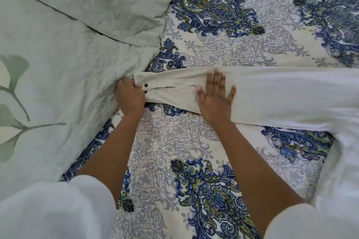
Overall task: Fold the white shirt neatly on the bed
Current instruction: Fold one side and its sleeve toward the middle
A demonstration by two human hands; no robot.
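The white shirt (pixel 287 93) lies on the bed, its long sleeve stretched leftward across the patterned sheet (pixel 165 141). The cuff (pixel 155 83) at the sleeve's left end shows two dark buttons. My left hand (pixel 130 97) grips the cuff's end with curled fingers. My right hand (pixel 214 97) lies flat on the sleeve a little to the right, fingers spread and pressing the fabric down. The shirt's body runs off the right edge, and part of it bunches at the lower right (pixel 340 170).
A pale green quilt (pixel 48 64) with a leaf print covers the left side, its folded edge touching the cuff. The blue paisley sheet shows above and below the sleeve. My white sleeves fill the bottom corners.
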